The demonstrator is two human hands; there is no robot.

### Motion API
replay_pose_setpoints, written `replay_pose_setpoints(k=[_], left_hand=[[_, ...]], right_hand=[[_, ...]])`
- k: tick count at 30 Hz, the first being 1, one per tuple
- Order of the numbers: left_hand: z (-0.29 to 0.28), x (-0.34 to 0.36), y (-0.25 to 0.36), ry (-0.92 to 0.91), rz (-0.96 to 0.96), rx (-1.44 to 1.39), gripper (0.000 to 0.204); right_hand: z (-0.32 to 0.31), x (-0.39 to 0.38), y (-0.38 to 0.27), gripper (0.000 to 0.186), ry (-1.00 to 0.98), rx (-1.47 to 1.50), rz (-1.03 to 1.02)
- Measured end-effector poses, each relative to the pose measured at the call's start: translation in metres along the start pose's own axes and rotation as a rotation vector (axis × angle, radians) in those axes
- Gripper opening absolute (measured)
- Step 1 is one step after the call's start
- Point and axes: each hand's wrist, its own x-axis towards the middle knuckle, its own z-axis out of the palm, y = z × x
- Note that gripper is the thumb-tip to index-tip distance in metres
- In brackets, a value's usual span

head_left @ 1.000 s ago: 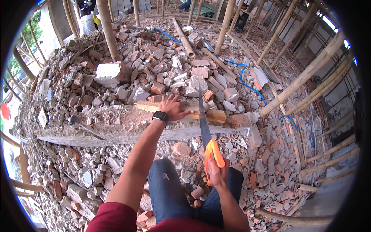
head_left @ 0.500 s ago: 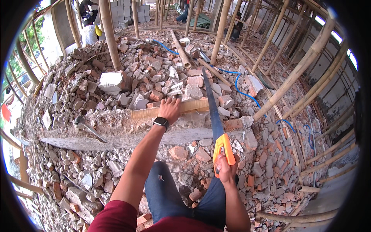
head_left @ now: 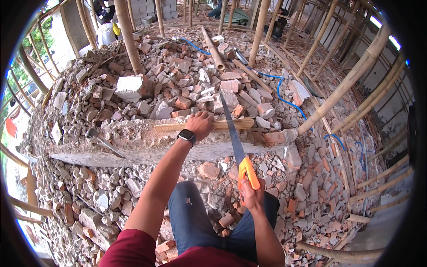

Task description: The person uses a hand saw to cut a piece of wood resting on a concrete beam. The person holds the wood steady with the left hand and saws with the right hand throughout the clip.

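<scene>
My left hand (head_left: 200, 125), with a dark watch on its wrist, is wrapped over a short wooden board (head_left: 171, 127) lying along the top of a broken concrete beam (head_left: 111, 155). In my right hand (head_left: 252, 194) is the orange handle of a handsaw (head_left: 235, 138). Its long dark blade points away from me and crosses the board to the right of my left hand. Whether the teeth have cut into the wood is too small to tell. A hammer (head_left: 103, 143) rests on the beam to the left.
Broken bricks and concrete rubble (head_left: 178, 80) surround the beam. Upright bamboo poles (head_left: 127, 40) stand behind it, and slanted ones (head_left: 344, 80) at right. A blue hose (head_left: 289, 104) winds through the debris. A person in white and yellow (head_left: 106, 33) is at the far left.
The saw has swung left, so its blade crosses the board farther in from the right end. My right hand moved left with it. The board looks tilted, showing a narrower face.
</scene>
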Motion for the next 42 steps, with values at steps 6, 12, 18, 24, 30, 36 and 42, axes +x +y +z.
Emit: replay_pose_setpoints(k=[6,12,18,24,30,36,42], left_hand=[[-0.011,0.010,0.002,-0.128,-0.113,-0.065,0.065],[-0.005,0.013,-0.002,-0.145,-0.035,0.012,0.053],[-0.005,0.013,-0.007,-0.105,0.016,-0.076,0.048],[-0.007,0.014,-0.004,-0.077,0.101,-0.057,0.036],[-0.003,0.019,-0.007,-0.097,0.014,-0.065,0.040],[-0.003,0.015,-0.003,-0.059,0.012,-0.059,0.044],[-0.010,0.013,-0.002,-0.026,0.032,-0.079,0.040]], right_hand=[[-0.002,-0.001,0.011,0.015,-0.020,0.027,-0.062],[0.013,0.006,-0.001,0.018,0.027,0.016,-0.029],[0.015,0.011,0.016,0.025,0.012,-0.032,-0.135],[0.010,-0.012,0.007,0.026,0.007,-0.038,-0.111],[0.010,0.007,0.011,0.022,0.001,-0.064,-0.163],[0.008,0.006,-0.003,0.019,0.014,0.096,-0.079],[0.030,0.079,0.004,0.023,-0.028,0.110,-0.161]])
